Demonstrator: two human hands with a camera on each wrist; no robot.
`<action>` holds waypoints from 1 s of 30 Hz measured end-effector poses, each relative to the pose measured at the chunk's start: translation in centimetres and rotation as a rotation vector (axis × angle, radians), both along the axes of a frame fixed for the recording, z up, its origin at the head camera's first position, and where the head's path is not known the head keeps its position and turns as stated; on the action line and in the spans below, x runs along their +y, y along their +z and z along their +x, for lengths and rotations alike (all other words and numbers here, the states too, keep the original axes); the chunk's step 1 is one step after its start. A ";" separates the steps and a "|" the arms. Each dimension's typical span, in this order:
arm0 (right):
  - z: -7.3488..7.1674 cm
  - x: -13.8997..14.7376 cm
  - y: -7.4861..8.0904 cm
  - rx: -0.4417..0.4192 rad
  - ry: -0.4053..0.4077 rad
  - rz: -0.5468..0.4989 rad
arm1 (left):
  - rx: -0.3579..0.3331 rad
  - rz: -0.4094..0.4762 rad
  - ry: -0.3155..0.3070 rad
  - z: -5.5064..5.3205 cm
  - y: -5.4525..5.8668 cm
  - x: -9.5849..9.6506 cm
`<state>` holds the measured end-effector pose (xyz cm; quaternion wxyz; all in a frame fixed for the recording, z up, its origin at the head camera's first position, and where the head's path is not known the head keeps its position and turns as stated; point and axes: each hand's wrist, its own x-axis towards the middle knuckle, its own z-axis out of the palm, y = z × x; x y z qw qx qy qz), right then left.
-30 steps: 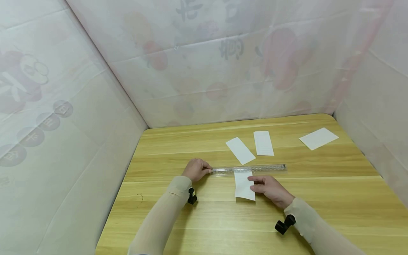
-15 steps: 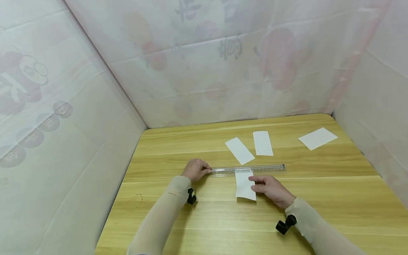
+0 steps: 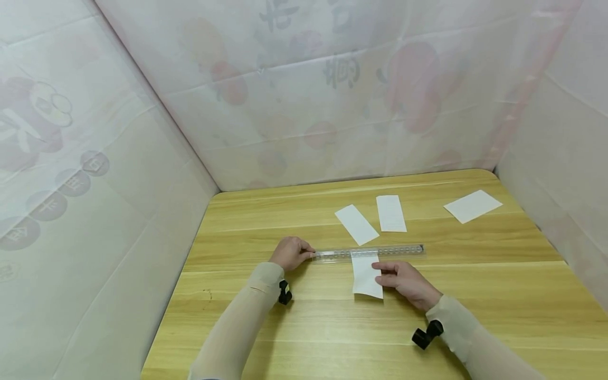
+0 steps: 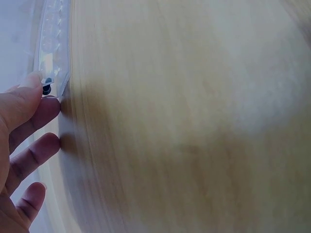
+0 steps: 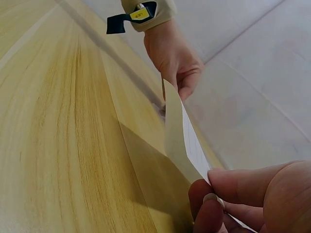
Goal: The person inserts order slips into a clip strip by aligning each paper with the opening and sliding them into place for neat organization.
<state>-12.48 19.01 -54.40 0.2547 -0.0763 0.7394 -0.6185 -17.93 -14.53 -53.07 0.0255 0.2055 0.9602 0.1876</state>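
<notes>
In the head view, a long clear plastic strip [image 3: 399, 250], ruler-like with a row of bumps, lies across the table. My left hand [image 3: 291, 254] pinches its left end between thumb and forefinger; a small dark piece [image 4: 47, 89] shows there in the left wrist view. A white paper slip [image 3: 367, 277] meets the strip at its far end, where clear plastic overlaps it. My right hand [image 3: 407, 282] pinches the slip's right edge. In the right wrist view the slip [image 5: 176, 126] bends up off the table, thumb on one face and fingers on the other.
Beyond the strip lie three more white slips: a slanted one [image 3: 357, 225], an upright one [image 3: 391, 214] and one at the far right [image 3: 473, 206]. The wooden table [image 3: 323, 338] is bounded by pale printed cloth walls [image 3: 304, 121] at the back and both sides.
The paper slip and my right hand have shifted very slightly to the right along the strip. My left hand keeps its hold on the strip's end.
</notes>
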 end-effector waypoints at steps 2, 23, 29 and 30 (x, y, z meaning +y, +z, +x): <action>0.0 0.1 0.0 0.000 -0.001 -0.001 | 0.001 0.000 0.002 0.0 0.0 0.0; 0.1 0.6 -0.2 -0.028 -0.024 -0.020 | -0.008 -0.007 0.010 0.1 0.0 0.1; 0.1 0.9 -0.2 -0.014 -0.020 -0.017 | 0.000 -0.011 0.009 0.1 0.1 0.1; 0.1 0.9 -0.2 -0.012 -0.018 -0.019 | 0.000 -0.010 0.009 0.2 0.1 0.1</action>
